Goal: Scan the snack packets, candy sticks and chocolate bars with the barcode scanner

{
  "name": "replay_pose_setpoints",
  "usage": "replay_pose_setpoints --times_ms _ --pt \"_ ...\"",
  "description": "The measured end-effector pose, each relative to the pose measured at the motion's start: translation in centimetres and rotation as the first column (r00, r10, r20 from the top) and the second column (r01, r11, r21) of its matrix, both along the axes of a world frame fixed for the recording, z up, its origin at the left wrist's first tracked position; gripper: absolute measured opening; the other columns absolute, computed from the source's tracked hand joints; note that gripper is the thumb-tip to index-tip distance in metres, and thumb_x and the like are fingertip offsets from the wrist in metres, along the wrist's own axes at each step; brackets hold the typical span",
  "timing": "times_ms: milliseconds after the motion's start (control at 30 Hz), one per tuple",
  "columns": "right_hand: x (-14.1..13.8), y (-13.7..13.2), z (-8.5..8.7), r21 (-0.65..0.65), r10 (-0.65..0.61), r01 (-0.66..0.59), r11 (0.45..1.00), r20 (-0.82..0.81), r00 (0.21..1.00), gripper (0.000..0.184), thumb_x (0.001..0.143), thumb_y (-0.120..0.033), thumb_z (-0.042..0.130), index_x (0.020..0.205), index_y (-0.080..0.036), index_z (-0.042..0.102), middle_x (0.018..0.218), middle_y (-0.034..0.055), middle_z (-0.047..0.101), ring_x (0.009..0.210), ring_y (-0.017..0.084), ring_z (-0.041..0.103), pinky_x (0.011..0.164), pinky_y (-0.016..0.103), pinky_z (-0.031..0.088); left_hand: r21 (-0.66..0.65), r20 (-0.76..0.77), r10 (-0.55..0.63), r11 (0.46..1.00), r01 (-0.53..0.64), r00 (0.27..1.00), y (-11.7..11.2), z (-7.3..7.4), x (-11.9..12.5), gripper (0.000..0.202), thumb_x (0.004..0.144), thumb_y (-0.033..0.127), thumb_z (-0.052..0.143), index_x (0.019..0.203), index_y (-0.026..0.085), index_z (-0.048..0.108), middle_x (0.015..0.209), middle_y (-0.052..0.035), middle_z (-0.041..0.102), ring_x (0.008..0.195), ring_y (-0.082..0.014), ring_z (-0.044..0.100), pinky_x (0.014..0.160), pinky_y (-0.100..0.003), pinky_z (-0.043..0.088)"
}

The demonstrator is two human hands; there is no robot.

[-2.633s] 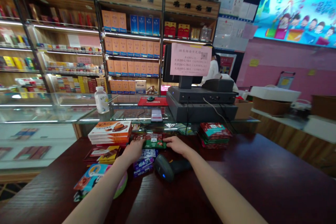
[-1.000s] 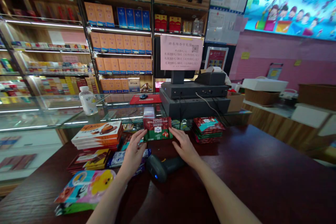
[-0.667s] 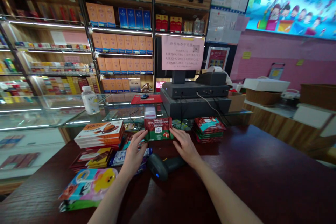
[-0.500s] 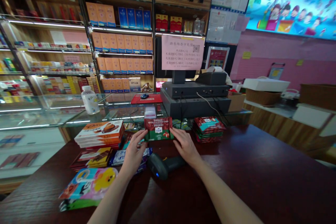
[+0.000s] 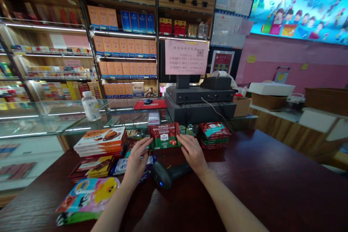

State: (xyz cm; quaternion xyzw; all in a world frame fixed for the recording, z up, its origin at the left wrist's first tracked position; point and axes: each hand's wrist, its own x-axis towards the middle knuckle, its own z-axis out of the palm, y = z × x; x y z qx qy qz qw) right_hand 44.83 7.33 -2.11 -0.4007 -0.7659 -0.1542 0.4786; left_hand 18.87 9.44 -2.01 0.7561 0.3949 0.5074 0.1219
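Note:
A red and green packet of almond dark chocolate (image 5: 164, 136) stands upright, facing me, between my two hands. My left hand (image 5: 138, 157) has its fingertips at the packet's left edge. At the right edge, the fingers of my right hand (image 5: 193, 153) press against it. Both hands steady the packet from its sides. Below it lies a black barcode scanner (image 5: 163, 176) with a blue light, its handle running toward my right wrist. Blue and purple packets (image 5: 119, 166) lie beside and partly behind my left hand. A stack of red and green packets (image 5: 214, 136) rests to the right.
White and orange boxes (image 5: 100, 141) are stacked at the left, with red and yellow chocolate packs (image 5: 92, 167) in front. A colourful duck-print bag (image 5: 88, 199) lies nearest me. Behind stand a cash register (image 5: 201, 96), a white bottle (image 5: 91, 107) and a glass counter (image 5: 57, 116).
The packet's top leans back a little differently and its wrapper looks slightly more creased. My hands stay at its sides. The whole view has shifted slightly.

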Motion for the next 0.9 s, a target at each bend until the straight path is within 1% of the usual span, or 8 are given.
replay_pose_setpoints --times_ms 133,233,400,533,633,733,800,900 --pt "0.0 -0.5 0.8 0.079 0.056 -0.052 0.996 -0.058 0.997 0.05 0.097 -0.008 0.044 0.142 -0.027 0.054 0.125 0.0086 0.069 0.118 0.024 0.06 0.1 0.046 0.05 0.124 -0.072 0.019 0.992 -0.01 0.997 -0.2 0.3 -0.2 0.042 0.092 0.019 0.045 0.129 0.028 0.064 0.134 -0.0058 0.064 0.133 -0.0234 0.053 0.113 -0.048 0.044" --pt "-0.2 -0.9 1.3 0.086 0.082 -0.073 0.994 -0.098 0.992 0.047 0.096 -0.009 0.046 0.137 -0.028 0.059 0.121 0.0079 0.071 0.114 0.024 0.063 0.098 0.045 0.053 0.159 -0.073 0.032 0.987 -0.02 0.997 -0.5 0.7 -0.2 0.04 0.094 0.021 0.045 0.128 0.028 0.064 0.134 -0.0047 0.064 0.136 -0.0233 0.05 0.115 -0.047 0.041" --pt "-0.4 -1.1 1.7 0.097 0.131 -0.117 0.988 -0.151 0.98 0.042 0.096 -0.009 0.047 0.128 -0.029 0.066 0.114 0.0062 0.073 0.107 0.023 0.066 0.093 0.044 0.056 0.13 -0.009 0.043 0.991 -0.041 0.999 -1.2 1.0 -0.3 0.032 0.094 0.027 0.05 0.119 0.028 0.07 0.129 -0.0033 0.068 0.123 -0.0203 0.062 0.107 -0.038 0.05" --pt "-0.5 -1.0 1.6 0.11 0.173 -0.155 0.982 -0.182 0.968 0.034 0.096 -0.012 0.053 0.121 -0.028 0.07 0.107 0.0056 0.075 0.101 0.023 0.067 0.089 0.042 0.057 0.151 0.057 0.041 0.987 -0.049 0.998 -1.5 1.2 -0.4 0.025 0.092 0.028 0.055 0.109 0.028 0.074 0.118 -0.0026 0.073 0.111 -0.0194 0.068 0.102 -0.035 0.054" --pt "-0.7 -1.0 1.4 0.077 0.185 -0.172 0.982 -0.201 0.962 0.025 0.096 -0.017 0.056 0.113 -0.026 0.071 0.099 0.0055 0.075 0.094 0.022 0.068 0.084 0.041 0.057 0.158 0.104 0.064 0.984 -0.08 0.992 -1.6 1.4 -0.4 0.021 0.091 0.027 0.057 0.103 0.028 0.074 0.11 -0.0025 0.074 0.105 -0.0187 0.07 0.093 -0.033 0.056" --pt "-0.9 -1.0 1.3 0.015 0.161 -0.162 0.987 -0.223 0.961 0.017 0.097 -0.024 0.057 0.105 -0.025 0.072 0.093 0.0057 0.073 0.089 0.022 0.067 0.081 0.039 0.055 0.157 0.148 0.1 0.98 -0.123 0.984 -1.5 1.6 -0.2 0.016 0.09 0.03 0.06 0.096 0.027 0.074 0.103 -0.0031 0.073 0.099 -0.0182 0.07 0.084 -0.03 0.058" --pt "-1.2 -0.9 1.2 -0.004 0.123 -0.128 0.992 -0.251 0.96 0.012 0.096 -0.027 0.06 0.094 -0.024 0.07 0.087 0.0054 0.07 0.085 0.022 0.064 0.078 0.037 0.054 0.156 0.182 0.133 0.974 -0.162 0.974 -1.5 1.6 0.0 0.015 0.088 0.035 0.063 0.091 0.025 0.073 0.098 -0.0037 0.071 0.096 -0.0187 0.069 0.082 -0.031 0.057" --pt "-1.5 -0.7 1.1 -0.031 0.07 -0.083 0.996 -0.302 0.951 0.016 0.094 -0.032 0.063 0.08 -0.023 0.064 0.086 0.0052 0.064 0.083 0.021 0.061 0.073 0.033 0.052 0.134 0.21 0.149 0.975 -0.18 0.966 -1.3 1.6 0.3 0.018 0.088 0.04 0.063 0.087 0.023 0.069 0.098 -0.0044 0.07 0.096 -0.0194 0.068 0.083 -0.031 0.056"
